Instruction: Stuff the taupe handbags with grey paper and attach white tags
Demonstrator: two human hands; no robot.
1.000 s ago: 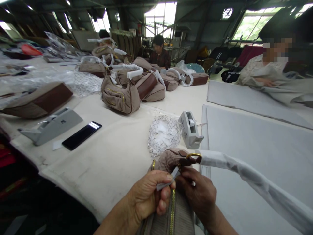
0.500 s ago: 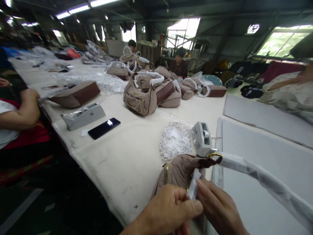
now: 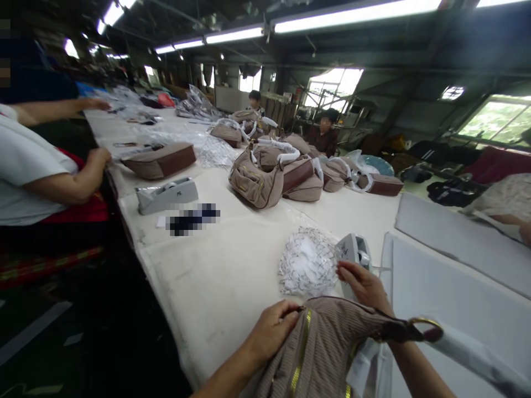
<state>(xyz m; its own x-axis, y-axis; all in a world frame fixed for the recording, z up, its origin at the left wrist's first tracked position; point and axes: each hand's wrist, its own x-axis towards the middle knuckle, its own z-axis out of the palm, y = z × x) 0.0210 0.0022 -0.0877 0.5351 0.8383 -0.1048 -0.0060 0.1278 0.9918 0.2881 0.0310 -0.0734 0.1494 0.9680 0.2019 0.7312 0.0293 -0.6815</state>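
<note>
A taupe ribbed bag (image 3: 327, 342) with gold zippers lies at the bottom centre, its wrapped strap (image 3: 477, 354) running to the lower right. My left hand (image 3: 276, 329) grips the bag's upper left edge near a zipper end. Beyond the bag, my right hand (image 3: 363, 282) reaches to the right edge of a pile of small white tags with strings (image 3: 307, 260), fingers pinched together; what is between them is too small to make out. A grey tape dispenser (image 3: 352, 249) stands just behind that hand. White tissue (image 3: 363, 367) shows at the bag's side opening.
Several finished bags (image 3: 259, 179) sit mid-table, another bag (image 3: 161, 160) lies to the left. A second dispenser (image 3: 168, 196) and a blurred-out dark object (image 3: 193, 219) are nearby. Grey boards (image 3: 452, 309) lie right. A person in white (image 3: 37, 171) works at the left edge.
My hands have parted: the left has moved onto the bag's edge, the right has left the white tissue and moved up to the tags. The bag shows more fully, and the view has shifted.
</note>
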